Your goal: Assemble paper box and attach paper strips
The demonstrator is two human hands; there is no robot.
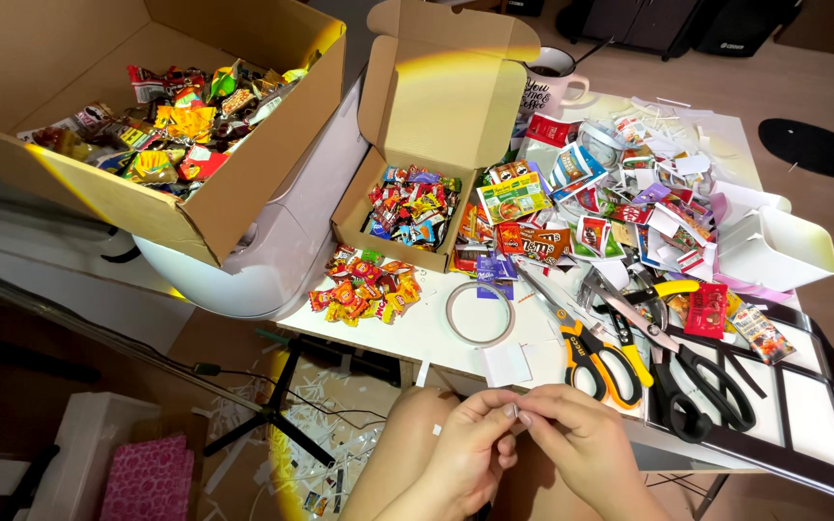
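where the left hand (470, 446) and right hand (576, 434) meet, fingertips pinch a small white scrap (511, 410); far behind, bright miniature wrappers (412, 207) fill a small open cardboard box (436, 96).

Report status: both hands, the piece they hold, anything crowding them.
Left hand and right hand pinch a tiny white piece together. Yellow scissors and tape ring lie just beyond, apart.

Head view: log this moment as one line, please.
left hand: pinching small white piece | right hand: pinching same piece | nearby: tape roll, scissors | place: table edge
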